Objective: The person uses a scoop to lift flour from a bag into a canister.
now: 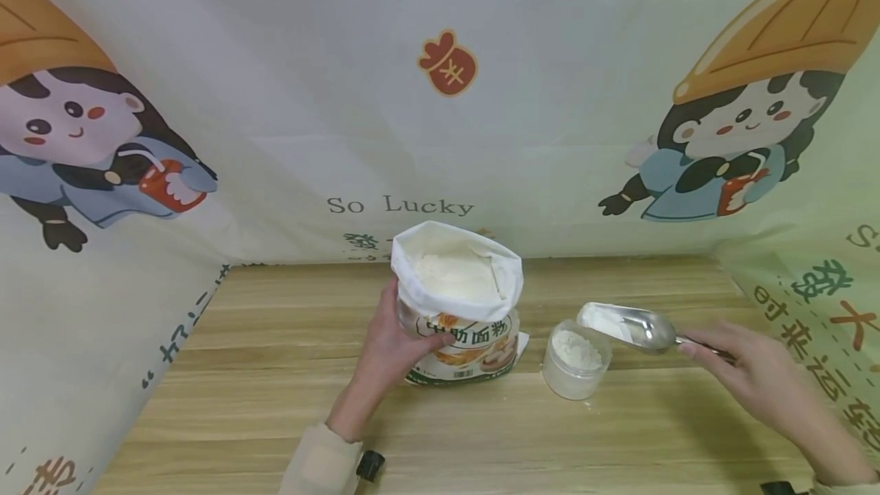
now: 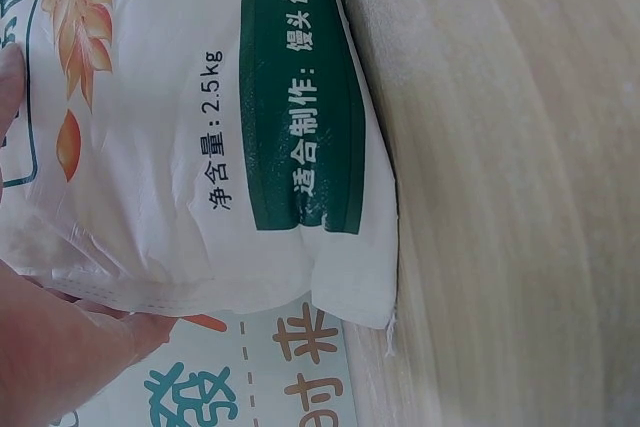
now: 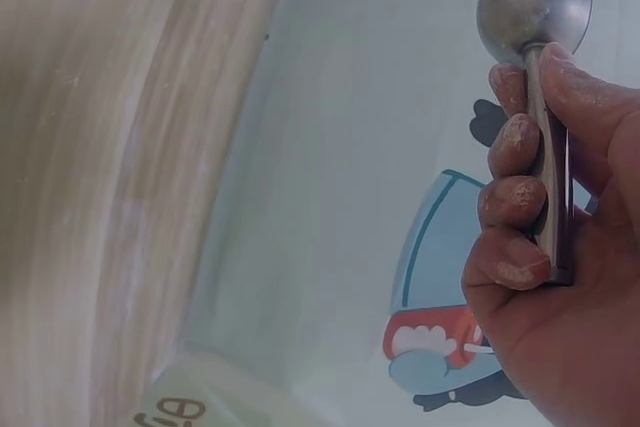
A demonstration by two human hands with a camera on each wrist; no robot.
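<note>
An open white flour bag [image 1: 467, 342] stands upright on the wooden table, its top edge folded outward and flour [image 1: 454, 275] showing inside. My left hand [image 1: 395, 338] grips the bag's left side, thumb across the printed front. In my right hand [image 1: 759, 369] is a metal scoop [image 1: 649, 327], held by its handle, with white flour in its front half. The scoop's tip is over the right rim of a clear round jar [image 1: 576, 380], which has flour heaped in it. Flour dusts the right fingertips [image 3: 518, 192] in the right wrist view.
The wooden tabletop [image 1: 261, 373] has small white specks near the jar. Printed cloth walls [image 1: 330, 113] with cartoon figures and lettering enclose the table at the back and both sides. A black wrist strap piece [image 1: 371, 466] sits by the left sleeve.
</note>
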